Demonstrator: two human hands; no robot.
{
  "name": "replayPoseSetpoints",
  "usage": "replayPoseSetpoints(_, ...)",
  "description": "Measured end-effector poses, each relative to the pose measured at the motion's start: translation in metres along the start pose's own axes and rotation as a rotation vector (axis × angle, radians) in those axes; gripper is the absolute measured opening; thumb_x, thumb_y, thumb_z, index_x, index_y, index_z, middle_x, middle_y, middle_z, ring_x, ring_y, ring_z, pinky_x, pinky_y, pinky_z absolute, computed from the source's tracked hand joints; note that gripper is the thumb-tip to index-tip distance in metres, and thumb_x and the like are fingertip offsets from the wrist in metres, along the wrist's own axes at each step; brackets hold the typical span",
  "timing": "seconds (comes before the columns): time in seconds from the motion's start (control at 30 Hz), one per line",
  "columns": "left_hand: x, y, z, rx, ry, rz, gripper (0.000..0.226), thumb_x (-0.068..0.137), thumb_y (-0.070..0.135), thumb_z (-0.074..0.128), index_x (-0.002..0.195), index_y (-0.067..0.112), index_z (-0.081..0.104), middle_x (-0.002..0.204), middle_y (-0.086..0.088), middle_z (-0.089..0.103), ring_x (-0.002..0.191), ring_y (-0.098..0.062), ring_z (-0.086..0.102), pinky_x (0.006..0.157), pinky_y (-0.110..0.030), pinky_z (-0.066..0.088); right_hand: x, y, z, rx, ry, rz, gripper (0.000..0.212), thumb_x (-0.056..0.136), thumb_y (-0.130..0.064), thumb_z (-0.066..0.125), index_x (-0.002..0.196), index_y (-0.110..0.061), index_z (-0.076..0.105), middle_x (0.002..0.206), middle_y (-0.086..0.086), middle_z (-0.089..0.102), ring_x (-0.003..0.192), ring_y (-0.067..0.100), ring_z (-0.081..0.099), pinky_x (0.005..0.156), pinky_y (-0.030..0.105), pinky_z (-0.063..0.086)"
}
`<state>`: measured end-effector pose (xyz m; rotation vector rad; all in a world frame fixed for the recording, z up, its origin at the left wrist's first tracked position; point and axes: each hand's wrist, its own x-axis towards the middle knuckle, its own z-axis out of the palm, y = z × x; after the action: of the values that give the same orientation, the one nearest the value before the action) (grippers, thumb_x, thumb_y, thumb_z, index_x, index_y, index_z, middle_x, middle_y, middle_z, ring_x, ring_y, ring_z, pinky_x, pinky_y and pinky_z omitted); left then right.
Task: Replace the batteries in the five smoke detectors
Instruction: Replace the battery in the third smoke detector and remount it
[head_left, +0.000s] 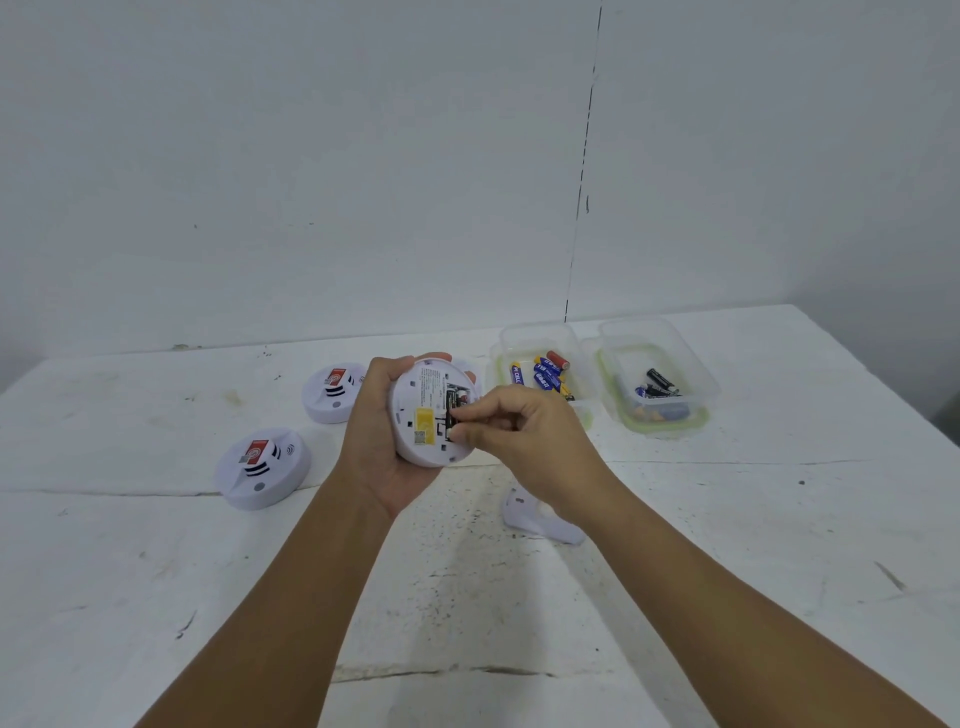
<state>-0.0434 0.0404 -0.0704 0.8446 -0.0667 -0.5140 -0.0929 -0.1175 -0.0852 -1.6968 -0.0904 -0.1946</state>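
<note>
**Inspector:** Start at the table's (727, 597) left edge. What do you have there?

**Operator:** Two smoke detectors, face up, red labels showing.

**Inspector:** Confirmed. The near detector (262, 467) sits toward the left edge; the far detector (335, 391) lies behind it, closer to the table's back edge. The two are apart, and neither is touched.

**Operator:** And my hands?

**Inspector:** Your left hand (382, 447) is curled around the rim of the held detector (431, 410), lifted above the table's middle, its back side facing you. A yellow sticker (423, 426) shows on that back, beside the open battery bay. Your right hand (524, 441) has thumb and forefinger pinched at the bay on a dark battery (451, 402). Whether the battery is seated, I cannot tell.

**Operator:** Under my right wrist?

**Inspector:** A white cover piece (540, 525) lies flat on the table, partly hidden by your forearm.

**Operator:** Further right?

**Inspector:** Two clear tubs near the back edge, side by side. The left tub (540, 338) holds blue, yellow and red batteries. The right tub (691, 384), toward the table's right edge, holds a few dark and blue batteries.
</note>
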Motion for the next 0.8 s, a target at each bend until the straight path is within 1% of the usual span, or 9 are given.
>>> replayPoseSetpoints(0.07, 0.0001, -0.0002, -0.0015, -0.024, 0.0, -0.008, 0.029, 0.089, 0.038, 0.053, 0.1, 0.016, 0.067, 0.099, -0.011, 0.067, 0.087, -0.025, 0.059, 0.076, -0.035, 0.043, 0.0009, -0.0004, -0.0015, 0.01, 0.0, 0.03, 0.016, 0.082, -0.011, 0.087, 0.096, -0.016, 0.082, 0.064, -0.015, 0.069, 0.053, 0.001, 0.052, 0.061, 0.021, 0.043)
replayPoseSetpoints(0.1, 0.0005, 0.0002, -0.0029, -0.031, 0.003, -0.015, 0.029, 0.089, 0.038, 0.053, 0.099, 0.016, 0.068, 0.1, -0.011, 0.067, 0.09, -0.026, 0.059, 0.077, -0.036, 0.044, 0.0005, -0.001, -0.0013, 0.007, 0.004, 0.027, 0.02, 0.081, -0.011, 0.087, 0.1, -0.016, 0.082, 0.066, -0.015, 0.069, 0.053, 0.0, 0.051, 0.06, 0.018, 0.043)
replayPoseSetpoints(0.2, 0.0006, 0.0024, -0.0031, -0.013, -0.003, -0.037, 0.03, 0.092, 0.039, 0.051, 0.099, 0.015, 0.069, 0.101, -0.012, 0.067, 0.092, -0.027, 0.06, 0.076, -0.035, 0.045, -0.0041, 0.0006, -0.0007, -0.106, 0.03, -0.068, 0.032, 0.082, -0.019, 0.088, 0.113, -0.023, 0.081, 0.085, -0.013, 0.073, 0.067, 0.0, 0.059, 0.07, 0.015, 0.048)
replayPoseSetpoints(0.27, 0.0002, 0.0038, -0.0015, -0.021, 0.006, -0.046, 0.03, 0.092, 0.038, 0.052, 0.096, 0.014, 0.069, 0.096, -0.01, 0.067, 0.083, -0.024, 0.06, 0.071, -0.033, 0.042, -0.0052, 0.0028, -0.0002, -0.272, 0.035, -0.155, 0.032, 0.086, -0.026, 0.085, 0.117, -0.025, 0.079, 0.091, -0.013, 0.072, 0.08, 0.001, 0.063, 0.078, 0.015, 0.049)
replayPoseSetpoints(0.37, 0.0017, 0.0052, 0.0004, -0.031, 0.01, -0.051, 0.028, 0.089, 0.038, 0.055, 0.096, 0.015, 0.068, 0.099, -0.01, 0.066, 0.081, -0.023, 0.058, 0.071, -0.033, 0.038, -0.0039, 0.0029, 0.0006, -0.328, 0.032, -0.194, 0.03, 0.089, -0.029, 0.081, 0.119, -0.025, 0.079, 0.096, -0.007, 0.072, 0.089, 0.003, 0.065, 0.082, 0.019, 0.051)
replayPoseSetpoints(0.43, 0.0026, 0.0049, 0.0029, -0.028, 0.009, -0.065, 0.026, 0.089, 0.038, 0.054, 0.095, 0.015, 0.067, 0.099, -0.01, 0.064, 0.08, -0.023, 0.056, 0.07, -0.033, 0.038, -0.0029, 0.004, 0.0004, -0.332, 0.041, -0.197, 0.028, 0.089, -0.028, 0.081, 0.117, -0.024, 0.08, 0.095, -0.007, 0.071, 0.088, 0.004, 0.065, 0.08, 0.019, 0.051)
replayPoseSetpoints(0.57, 0.0019, 0.0026, 0.0036, -0.047, 0.021, -0.093, 0.03, 0.092, 0.038, 0.05, 0.09, 0.014, 0.068, 0.09, -0.009, 0.065, 0.074, -0.022, 0.058, 0.066, -0.03, 0.042, -0.0028, 0.0053, 0.0007, -0.287, 0.051, -0.151, 0.026, 0.085, -0.024, 0.084, 0.112, -0.022, 0.081, 0.087, -0.013, 0.067, 0.081, -0.002, 0.063, 0.073, 0.011, 0.044)
replayPoseSetpoints(0.67, 0.0019, 0.0006, 0.0031, -0.027, 0.042, -0.108, 0.03, 0.091, 0.037, 0.051, 0.09, 0.014, 0.07, 0.094, -0.009, 0.064, 0.08, -0.024, 0.059, 0.074, -0.035, 0.044, -0.0012, 0.004, -0.0021, -0.181, 0.031, -0.046, 0.027, 0.084, -0.023, 0.086, 0.11, -0.023, 0.082, 0.088, -0.009, 0.068, 0.073, -0.003, 0.06, 0.069, 0.011, 0.043)
replayPoseSetpoints(0.8, 0.0049, 0.0005, 0.0001, -0.045, 0.085, -0.072, 0.029, 0.091, 0.038, 0.052, 0.089, 0.014, 0.069, 0.09, -0.008, 0.065, 0.079, -0.023, 0.059, 0.078, -0.037, 0.045, -0.0004, 0.0015, -0.0014, -0.286, -0.03, -0.047, 0.025, 0.093, -0.033, 0.077, 0.117, -0.032, 0.078, 0.09, -0.01, 0.065, 0.076, -0.002, 0.057, 0.071, 0.01, 0.041)
